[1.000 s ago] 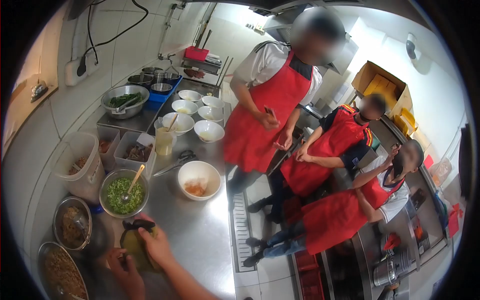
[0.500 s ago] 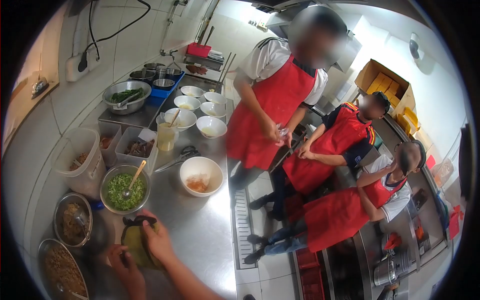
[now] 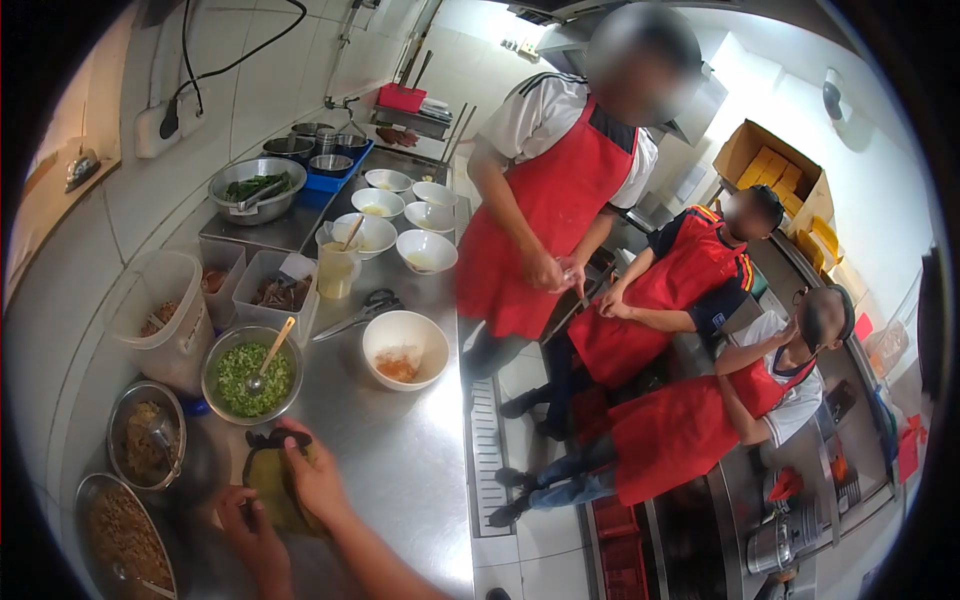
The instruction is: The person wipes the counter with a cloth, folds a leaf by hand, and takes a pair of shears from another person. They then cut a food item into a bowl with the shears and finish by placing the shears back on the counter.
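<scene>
Low in the head view is an olive-green fabric item with dark edging (image 3: pixel 267 477), and a dark strap-like piece runs along its top. My right hand (image 3: pixel 318 482) grips its right side, thumb and fingers pressed against the dark edge. At the lower left edge of the same item, my left hand (image 3: pixel 250 530) has its fingers curled in. Just above both hands stands a steel bowl of chopped green onion (image 3: pixel 252 375) with a spoon in it. To the upper right is a white bowl (image 3: pixel 405 350) holding some orange-red seasoning.
Scissors (image 3: pixel 365 310), a jug of pale liquid (image 3: pixel 338 265) and several white bowls (image 3: pixel 427 252) stand farther along the steel counter (image 3: pixel 400 470). Food tubs (image 3: pixel 165 320) and steel bowls (image 3: pixel 147 437) line the left wall. Several people in red aprons (image 3: pixel 555 220) stand to the right.
The view has shifted very slightly. Both hands keep their places on the olive-green item, and the people on the right stand almost as before.
</scene>
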A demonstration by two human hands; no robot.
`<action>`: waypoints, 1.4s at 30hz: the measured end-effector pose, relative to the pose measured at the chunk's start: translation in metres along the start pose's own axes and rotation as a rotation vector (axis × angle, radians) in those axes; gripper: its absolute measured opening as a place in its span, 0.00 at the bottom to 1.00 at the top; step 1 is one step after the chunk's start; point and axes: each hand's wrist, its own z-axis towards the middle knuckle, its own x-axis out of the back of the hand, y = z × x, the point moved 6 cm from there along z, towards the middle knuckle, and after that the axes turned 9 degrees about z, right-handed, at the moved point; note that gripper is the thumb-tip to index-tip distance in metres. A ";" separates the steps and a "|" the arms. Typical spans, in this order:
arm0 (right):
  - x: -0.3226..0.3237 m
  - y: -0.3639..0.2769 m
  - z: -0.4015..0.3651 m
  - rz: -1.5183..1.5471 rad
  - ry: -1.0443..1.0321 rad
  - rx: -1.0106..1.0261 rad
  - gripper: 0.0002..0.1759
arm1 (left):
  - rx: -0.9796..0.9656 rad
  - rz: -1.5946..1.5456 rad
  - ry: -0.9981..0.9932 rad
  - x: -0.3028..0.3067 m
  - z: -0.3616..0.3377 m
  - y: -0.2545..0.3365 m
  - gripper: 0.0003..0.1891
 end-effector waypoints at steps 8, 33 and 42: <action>0.001 0.007 0.001 -0.009 0.010 -0.046 0.20 | 0.006 -0.009 -0.016 0.000 0.001 0.003 0.08; -0.005 -0.005 -0.003 -0.046 0.005 -0.007 0.20 | 0.014 -0.051 -0.009 -0.001 0.000 0.009 0.07; -0.004 -0.004 -0.004 -0.116 0.014 -0.015 0.19 | 0.005 -0.002 -0.017 -0.001 0.000 0.010 0.07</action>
